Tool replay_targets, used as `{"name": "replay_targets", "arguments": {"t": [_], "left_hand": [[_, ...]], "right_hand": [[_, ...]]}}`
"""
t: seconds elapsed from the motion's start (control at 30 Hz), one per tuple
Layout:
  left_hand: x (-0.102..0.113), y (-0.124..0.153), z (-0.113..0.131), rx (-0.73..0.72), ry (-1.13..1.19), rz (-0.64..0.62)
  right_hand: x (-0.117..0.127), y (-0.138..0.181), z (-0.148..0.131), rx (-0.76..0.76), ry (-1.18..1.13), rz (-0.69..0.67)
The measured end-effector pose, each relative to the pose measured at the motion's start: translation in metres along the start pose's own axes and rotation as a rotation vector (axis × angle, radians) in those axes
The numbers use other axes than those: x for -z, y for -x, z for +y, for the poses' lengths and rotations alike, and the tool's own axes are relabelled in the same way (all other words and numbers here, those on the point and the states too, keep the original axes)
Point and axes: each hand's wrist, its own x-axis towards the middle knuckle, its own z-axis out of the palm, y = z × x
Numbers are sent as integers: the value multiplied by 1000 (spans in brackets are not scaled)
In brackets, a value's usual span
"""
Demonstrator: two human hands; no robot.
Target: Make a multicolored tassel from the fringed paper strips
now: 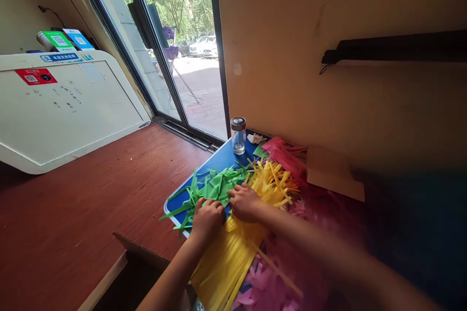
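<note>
A bunch of green fringed paper (pixel 219 182) lies on the blue table, its strips spreading in all directions. My left hand (pixel 208 218) has its fingers curled over the near edge of this green bunch. Close by on the right, my right hand (pixel 245 201) grips the same green paper with bent fingers; the fingertips are partly hidden. Long yellow paper strips (pixel 228 257) hang between and below my forearms. Behind my right hand is a looser yellow fringe (pixel 272 180). Pink paper strips (pixel 262 277) lie under my right forearm.
A lidded glass jar (pixel 238 138) stands at the table's (pixel 226 155) far corner, near a crumpled tissue (pixel 256 138). Red fringed paper (pixel 279 150) and a brown cardboard piece (pixel 330 167) lie by the wall. An open cardboard box (pixel 109 279) sits lower left.
</note>
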Motion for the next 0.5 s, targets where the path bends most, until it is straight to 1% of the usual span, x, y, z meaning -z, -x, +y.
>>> {"name": "replay_targets", "arguments": {"t": [0.1, 0.23, 0.33, 0.4, 0.47, 0.5], "left_hand": [[3, 3, -6, 72, -18, -36], [5, 2, -16, 151, 24, -81], [6, -2, -21, 200, 76, -103], [7, -5, -24, 243, 112, -101], [8, -7, -26, 279, 160, -94], [9, -8, -28, 293, 191, -92]], "right_hand": [[-1, -4, 14, -193, -45, 33], [4, -8, 42, -525, -147, 74], [12, -4, 49, -691, -219, 152], [17, 2, 43, -722, -287, 228], [20, 8, 31, -673, -426, 265], [19, 10, 23, -632, -516, 255]]}}
